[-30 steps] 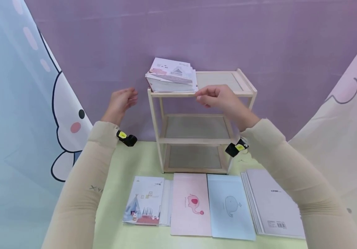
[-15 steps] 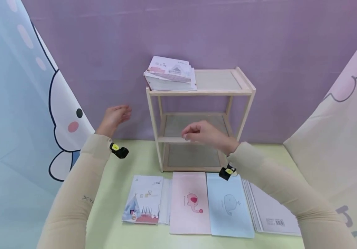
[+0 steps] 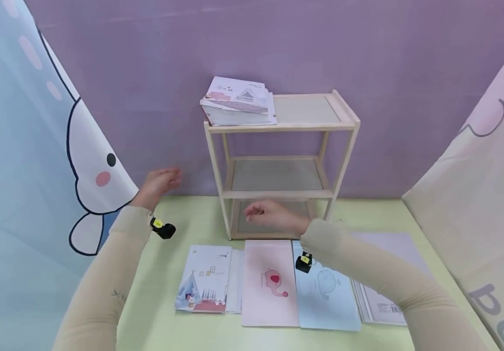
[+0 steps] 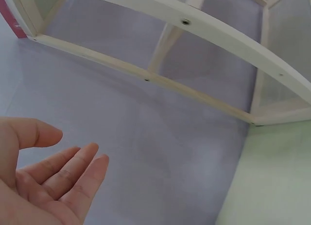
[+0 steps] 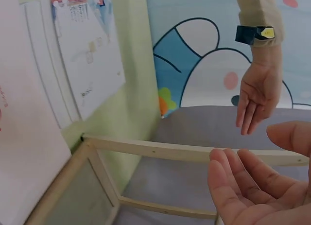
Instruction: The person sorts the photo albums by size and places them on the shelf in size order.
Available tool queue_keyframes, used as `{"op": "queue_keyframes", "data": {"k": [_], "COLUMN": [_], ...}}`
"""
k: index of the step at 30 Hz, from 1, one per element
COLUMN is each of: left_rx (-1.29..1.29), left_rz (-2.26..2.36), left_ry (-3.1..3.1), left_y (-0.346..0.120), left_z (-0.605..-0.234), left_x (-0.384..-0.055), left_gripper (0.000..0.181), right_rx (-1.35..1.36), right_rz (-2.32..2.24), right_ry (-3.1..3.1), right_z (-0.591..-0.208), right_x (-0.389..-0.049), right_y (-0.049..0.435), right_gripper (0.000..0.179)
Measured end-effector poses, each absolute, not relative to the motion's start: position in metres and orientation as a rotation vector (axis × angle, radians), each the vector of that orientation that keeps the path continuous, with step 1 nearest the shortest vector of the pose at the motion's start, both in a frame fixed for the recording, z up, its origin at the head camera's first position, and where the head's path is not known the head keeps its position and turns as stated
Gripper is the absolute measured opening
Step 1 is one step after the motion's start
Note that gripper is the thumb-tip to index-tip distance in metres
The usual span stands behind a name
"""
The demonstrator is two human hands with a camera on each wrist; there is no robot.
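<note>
My left hand (image 3: 157, 185) hovers left of the wooden shelf (image 3: 269, 194), its fingers loosely bent and holding nothing. In the left wrist view a gap shows between its thumb and fingers (image 4: 73, 179). My right hand (image 3: 273, 215) is in front of the shelf's lowest tier, above the pink notebook (image 3: 269, 302) with an elephant on it. Nothing lies between its relaxed fingers (image 5: 262, 179) and thumb in the right wrist view. Under the right forearm lies a blue notebook (image 3: 335, 312) with a whale, partly covered by the sleeve. A stack of books (image 3: 238, 100) sits on the top tier's left side.
On the pale green table (image 3: 159, 273), white books with a tent picture (image 3: 205, 282) lie left of the pink notebook. Large pale grey books (image 3: 379, 302) lie at the right, partly behind the right sleeve. A purple curtain (image 3: 410, 97) hangs behind the shelf.
Both hands have come down from the height of the shelf's top, the right one moving down and left, the left one down and slightly left. The books and notebooks stay in place.
</note>
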State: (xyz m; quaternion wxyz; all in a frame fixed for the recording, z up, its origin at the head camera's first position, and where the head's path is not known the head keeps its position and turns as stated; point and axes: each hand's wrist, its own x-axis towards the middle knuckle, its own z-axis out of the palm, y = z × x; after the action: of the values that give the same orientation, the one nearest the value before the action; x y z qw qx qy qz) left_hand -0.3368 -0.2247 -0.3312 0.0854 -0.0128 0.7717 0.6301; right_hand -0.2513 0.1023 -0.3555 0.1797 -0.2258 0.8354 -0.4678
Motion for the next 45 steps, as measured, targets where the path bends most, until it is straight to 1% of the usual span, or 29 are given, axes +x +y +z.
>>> {"op": "queue_keyframes", "data": {"k": [9,17,26,29,33,35,45], "left_rx": [-0.039,-0.043,-0.078,-0.099,-0.156,-0.177,-0.232], "left_rz": [1.800,1.707,1.592,1.569,1.553,1.548,1.468], "left_ry": [2.288,2.274,2.277,2.290,2.302,2.299,2.309], "left_y": [-0.227,-0.230,-0.233,-0.235,-0.238,-0.239,-0.238], "left_z": [-0.365,-0.399,-0.435,-0.446,-0.458,-0.464,-0.493], "left_x": [-0.335,-0.332,-0.318,-0.314,-0.312,-0.311,-0.296], "left_gripper": [0.046,0.051,0.054,0.055,0.054,0.053,0.049], "right_rx": [-0.546,-0.504,-0.394,-0.339,-0.256,-0.220,-0.142], "right_rz": [-1.344,-1.359,-1.385,-1.394,-1.390,-1.389,-1.299], "right_ry": [2.301,2.249,2.135,2.110,2.098,2.099,2.197], "right_z": [-0.386,-0.408,-0.438,-0.449,-0.463,-0.468,-0.486], "right_x": [-0.245,-0.241,-0.238,-0.237,-0.235,-0.233,-0.216], "right_y": [0.091,0.083,0.070,0.064,0.054,0.049,0.030], "right_gripper": [0.029,0.028,0.024,0.031,0.050,0.056,0.066]}}
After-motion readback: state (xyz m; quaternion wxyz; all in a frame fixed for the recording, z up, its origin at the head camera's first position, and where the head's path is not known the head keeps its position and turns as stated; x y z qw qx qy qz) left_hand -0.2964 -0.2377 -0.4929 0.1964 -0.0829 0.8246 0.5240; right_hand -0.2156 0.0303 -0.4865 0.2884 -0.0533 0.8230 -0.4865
